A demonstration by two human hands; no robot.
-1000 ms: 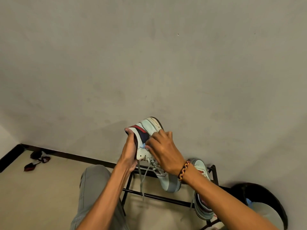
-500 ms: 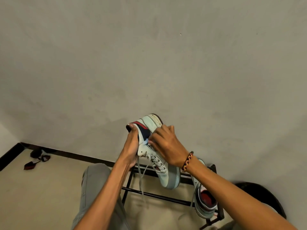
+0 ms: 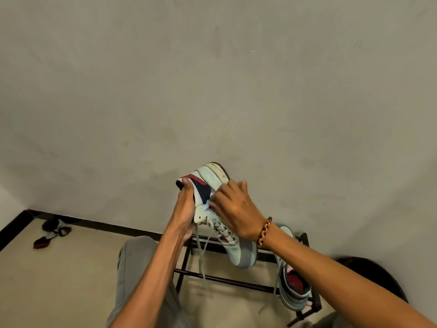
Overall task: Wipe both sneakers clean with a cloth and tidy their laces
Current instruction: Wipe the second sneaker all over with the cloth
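A pale mint high-top sneaker (image 3: 214, 209) with a navy and red collar panel is held up in the air in front of a plain wall (image 3: 212, 79), heel uppermost and toe pointing down toward the lower right. The left hand (image 3: 185, 214) grips it from the collar side, thumb hooked over the top edge of the ankle opening. The right hand (image 3: 234, 209) lies across the shoe's outer side with fingers curled, pinching a small light blue cloth (image 3: 207, 204) against the upper; only a sliver of cloth shows beneath the fingers. A braided bracelet (image 3: 264, 231) circles the right wrist. The laces (image 3: 203, 252) hang loose, trailing down from the eyelets. No brand mark or writing can be read on the shoe.

The second sneaker (image 3: 292, 284) sits on a black metal rack (image 3: 227, 279) just below and to the right, red lining showing, partly hidden by the right forearm. A grey-trousered knee (image 3: 134, 261) is below. Far left, dark sandals (image 3: 53, 232) lie on the floor by the skirting.
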